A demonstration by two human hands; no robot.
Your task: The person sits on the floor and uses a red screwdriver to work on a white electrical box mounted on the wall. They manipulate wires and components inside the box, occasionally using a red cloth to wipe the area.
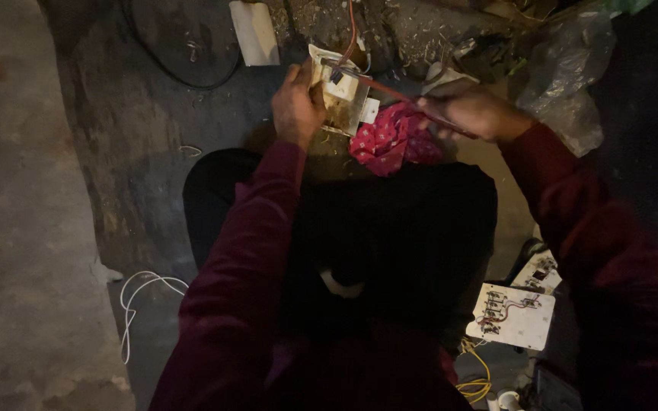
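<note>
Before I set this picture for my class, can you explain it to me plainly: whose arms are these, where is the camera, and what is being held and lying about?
There is no machine here. The camera sits on a person's head and looks down, so both maroon-sleeved arms are that person's own. The left hand grips a worn white switch plate with wires running from it. The right hand holds a thin rod-like tool whose tip reaches the plate; what kind of tool is too dim to tell. Between the hands lies a pink patterned cloth. Lower right on the floor lies another white board with wired terminals, near yellow wire. A white cable loops at the left.
</note>
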